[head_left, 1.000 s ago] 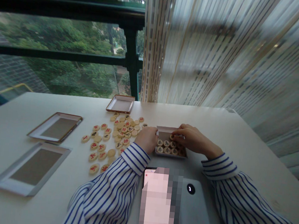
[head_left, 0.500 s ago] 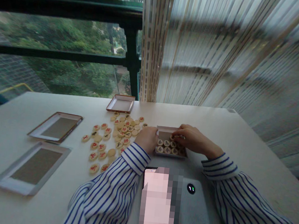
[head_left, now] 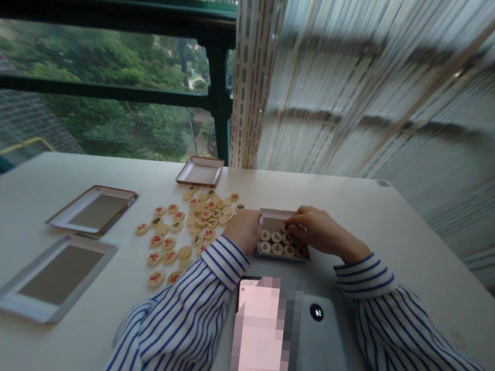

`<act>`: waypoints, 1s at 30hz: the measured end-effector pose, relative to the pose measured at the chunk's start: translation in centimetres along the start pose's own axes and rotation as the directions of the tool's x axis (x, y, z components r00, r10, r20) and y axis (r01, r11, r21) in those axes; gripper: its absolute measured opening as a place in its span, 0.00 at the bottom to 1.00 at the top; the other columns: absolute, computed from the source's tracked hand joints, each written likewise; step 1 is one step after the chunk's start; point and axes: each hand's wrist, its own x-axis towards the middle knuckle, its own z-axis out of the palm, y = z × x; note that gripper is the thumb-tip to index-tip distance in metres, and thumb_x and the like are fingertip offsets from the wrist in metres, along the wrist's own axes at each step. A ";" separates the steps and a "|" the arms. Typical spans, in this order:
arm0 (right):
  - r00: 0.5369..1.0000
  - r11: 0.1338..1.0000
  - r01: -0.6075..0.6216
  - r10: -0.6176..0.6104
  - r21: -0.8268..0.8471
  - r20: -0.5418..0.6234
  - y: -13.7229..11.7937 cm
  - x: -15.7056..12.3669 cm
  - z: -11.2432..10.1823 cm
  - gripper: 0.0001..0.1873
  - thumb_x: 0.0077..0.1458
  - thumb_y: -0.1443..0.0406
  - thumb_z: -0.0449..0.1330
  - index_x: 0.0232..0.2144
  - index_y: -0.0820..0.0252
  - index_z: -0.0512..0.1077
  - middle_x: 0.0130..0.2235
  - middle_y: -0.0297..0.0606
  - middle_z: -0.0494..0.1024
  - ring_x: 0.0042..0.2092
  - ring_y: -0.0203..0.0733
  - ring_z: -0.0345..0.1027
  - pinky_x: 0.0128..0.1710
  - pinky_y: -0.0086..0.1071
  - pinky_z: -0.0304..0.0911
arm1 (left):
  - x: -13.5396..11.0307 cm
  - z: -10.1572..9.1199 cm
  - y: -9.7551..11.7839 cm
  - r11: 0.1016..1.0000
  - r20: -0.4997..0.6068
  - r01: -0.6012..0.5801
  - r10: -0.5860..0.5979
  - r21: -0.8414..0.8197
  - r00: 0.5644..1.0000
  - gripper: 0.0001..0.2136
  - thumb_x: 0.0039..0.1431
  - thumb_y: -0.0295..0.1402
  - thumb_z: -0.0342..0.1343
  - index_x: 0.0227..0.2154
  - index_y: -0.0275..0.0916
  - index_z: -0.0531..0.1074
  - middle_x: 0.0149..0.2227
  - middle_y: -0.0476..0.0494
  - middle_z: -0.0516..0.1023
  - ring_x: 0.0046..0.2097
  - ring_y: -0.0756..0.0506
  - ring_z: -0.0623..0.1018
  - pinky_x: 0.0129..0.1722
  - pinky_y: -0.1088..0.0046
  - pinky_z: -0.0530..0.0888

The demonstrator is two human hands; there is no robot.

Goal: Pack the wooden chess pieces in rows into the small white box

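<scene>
A small open box (head_left: 273, 217) sits on the white table (head_left: 401, 237) with several round wooden chess pieces (head_left: 277, 243) laid in rows inside. My left hand (head_left: 245, 229) is curled against the box's left side, steadying it. My right hand (head_left: 316, 228) rests over the box's right part, fingers bent and pinched on a piece there. A loose scatter of cream chess pieces (head_left: 190, 227) with red and black characters lies just left of the box.
Three shallow box lids or trays lie on the table: one at the back (head_left: 200, 172), two at the left (head_left: 93, 209) (head_left: 53, 276). A grey device (head_left: 323, 347) and a phone lie near the front edge. A window and striped curtain stand behind.
</scene>
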 end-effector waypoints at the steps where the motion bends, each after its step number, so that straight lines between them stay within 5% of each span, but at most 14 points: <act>1: 1.000 1.000 0.000 0.000 0.001 -0.002 0.0 0.0 0.0 0.13 0.53 0.61 0.55 0.40 0.50 0.75 0.36 0.41 0.71 0.38 0.41 0.65 0.38 0.31 0.57 | 0.0 0.0 0.0 1.000 0.004 0.003 -0.003 -0.001 1.000 0.12 0.56 0.28 0.46 0.35 0.35 0.74 0.37 0.38 0.78 0.41 0.44 0.76 0.40 0.71 0.69; 30: 1.000 1.000 0.002 -0.002 -0.003 0.003 -0.1 -0.1 -0.2 0.13 0.54 0.61 0.54 0.40 0.52 0.75 0.37 0.41 0.72 0.39 0.42 0.66 0.39 0.33 0.58 | 0.0 -0.3 0.2 1.000 0.023 0.023 -0.023 0.003 0.999 0.12 0.55 0.29 0.46 0.35 0.36 0.74 0.37 0.39 0.79 0.41 0.43 0.77 0.41 0.70 0.70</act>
